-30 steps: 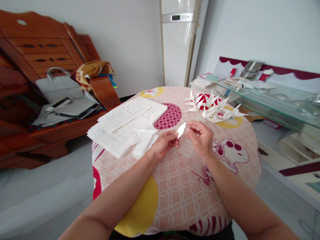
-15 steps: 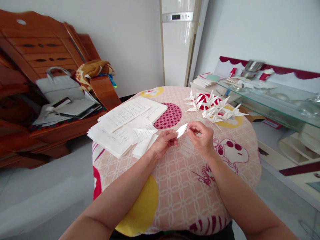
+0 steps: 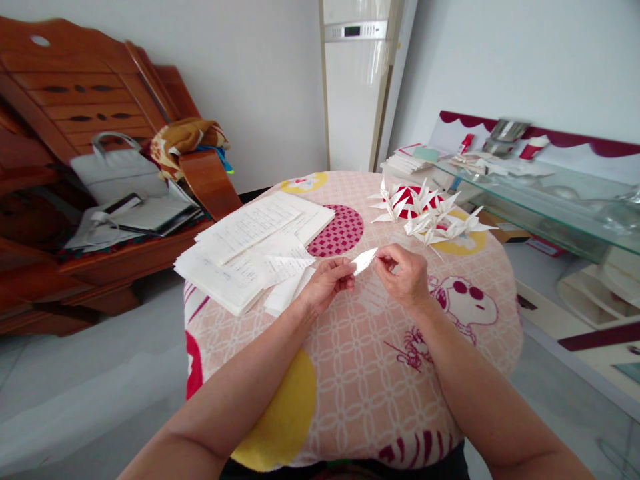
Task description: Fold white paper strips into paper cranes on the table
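Note:
A small folded piece of white paper (image 3: pixel 365 261), narrow and pointed, is held above the middle of the table. My left hand (image 3: pixel 330 281) pinches its lower left end between thumb and fingers. At its upper right tip, the thumb and forefinger of my right hand (image 3: pixel 404 272) are closed on the paper. Several white origami cranes (image 3: pixel 425 210) sit grouped at the back right of the table. To the left of my hands lie sheets of written paper (image 3: pixel 250 233) in a loose stack, with a folded white strip (image 3: pixel 287 293) at their near edge.
The round table wears a pink patterned tablecloth (image 3: pixel 350 373). On the left stands a wooden bench (image 3: pixel 100 100) with a grey bag (image 3: pixel 115 167) and a folder. A glass shelf (image 3: pixel 550 193) holding metal bowls and papers is on the right; a white air conditioner (image 3: pixel 355 100) stands behind.
The folded paper has tilted slightly flatter between my fingers. Both hands stay in nearly the same place, and the papers and cranes have not moved.

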`<state>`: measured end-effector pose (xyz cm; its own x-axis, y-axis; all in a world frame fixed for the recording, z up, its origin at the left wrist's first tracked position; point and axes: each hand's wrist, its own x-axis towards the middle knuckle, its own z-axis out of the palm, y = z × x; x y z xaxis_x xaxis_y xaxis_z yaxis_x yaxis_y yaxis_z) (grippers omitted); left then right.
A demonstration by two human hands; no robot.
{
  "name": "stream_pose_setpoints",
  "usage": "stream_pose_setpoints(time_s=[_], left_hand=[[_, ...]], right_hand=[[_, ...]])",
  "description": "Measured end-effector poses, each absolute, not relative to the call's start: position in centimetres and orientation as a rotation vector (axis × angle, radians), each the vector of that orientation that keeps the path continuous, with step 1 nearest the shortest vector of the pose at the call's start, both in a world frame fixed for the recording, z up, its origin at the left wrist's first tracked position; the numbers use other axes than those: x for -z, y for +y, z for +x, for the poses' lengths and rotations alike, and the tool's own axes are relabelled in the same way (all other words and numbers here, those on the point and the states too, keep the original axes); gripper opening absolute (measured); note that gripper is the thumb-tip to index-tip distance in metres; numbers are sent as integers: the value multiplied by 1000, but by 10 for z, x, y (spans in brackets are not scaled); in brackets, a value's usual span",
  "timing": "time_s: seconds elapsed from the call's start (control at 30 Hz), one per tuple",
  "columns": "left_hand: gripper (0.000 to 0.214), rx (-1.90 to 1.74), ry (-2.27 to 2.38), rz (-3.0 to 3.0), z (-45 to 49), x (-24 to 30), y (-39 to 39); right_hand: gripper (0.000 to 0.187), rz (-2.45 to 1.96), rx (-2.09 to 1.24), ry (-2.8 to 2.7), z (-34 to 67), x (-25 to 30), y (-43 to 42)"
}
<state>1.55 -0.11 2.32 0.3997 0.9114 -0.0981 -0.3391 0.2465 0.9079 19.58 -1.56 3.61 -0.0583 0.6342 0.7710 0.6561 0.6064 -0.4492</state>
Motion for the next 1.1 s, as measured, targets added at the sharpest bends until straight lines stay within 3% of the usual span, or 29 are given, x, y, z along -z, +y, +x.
stream_pose_setpoints(time_s=[0.3,0.7,1.1], left_hand=[[35,-953,678,931,23,-21,-7],[38,-1048,701,898,30,-20,-11],[31,-992,646,844,25,-17,-6]], right_hand=[[21,-942,277,-1707,192,-37,-17],[18,-1046,291,-1724,192,-33,-18],[13,-1028,-416,-1460,190,-38,-22]])
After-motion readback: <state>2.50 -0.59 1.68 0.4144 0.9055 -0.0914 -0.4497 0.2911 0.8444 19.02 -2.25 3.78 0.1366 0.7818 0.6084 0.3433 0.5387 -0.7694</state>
